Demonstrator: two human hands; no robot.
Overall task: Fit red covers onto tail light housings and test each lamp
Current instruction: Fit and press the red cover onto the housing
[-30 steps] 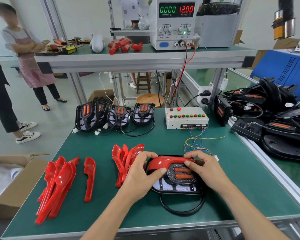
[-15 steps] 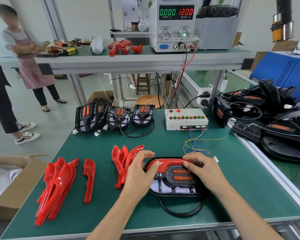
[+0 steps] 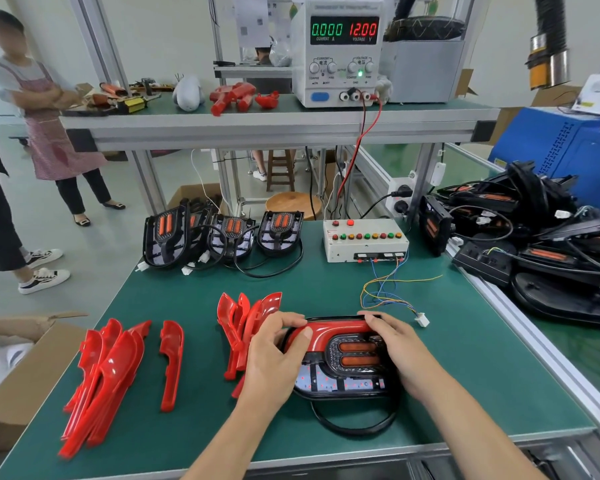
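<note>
The tail light housing [image 3: 343,375] lies flat on the green table [image 3: 465,375], near its front edge, and I take it as the landmark. The left hand [image 3: 274,355] holds the left end of the red cover [image 3: 333,332]: the thumb presses on top and the fingers curl over the far edge. The right hand [image 3: 395,344] rests on the right side of the housing, with its fingers curled over the right end of the cover. The cover sits along the far rim of the housing, and it looks almost seated, but I cannot tell if it is fully clipped in. The black cable [image 3: 354,422] of the housing makes a loop toward the front edge.

Just left of the housing stands a bundle of loose red covers [image 3: 243,327], maybe four or five. Farther left lies one single cover [image 3: 172,362], and beyond it a bigger pile [image 3: 108,379] that I cannot count exactly.

Just beyond the housing, to the right, lies the white connector [image 3: 422,320] of the coloured wires, not plugged in, so I judge the lamp test is still to do. Behind it is the test box [image 3: 366,239] with buttons. Far left of the box stand about four housings without covers [image 3: 222,233]. To the right, on the next bench, is a heap of black housings [image 3: 551,244], count unclear. On the shelf above, the power supply [image 3: 343,53] shows 0.000 and 12.00.

So one lamp is in work and many remain.
</note>
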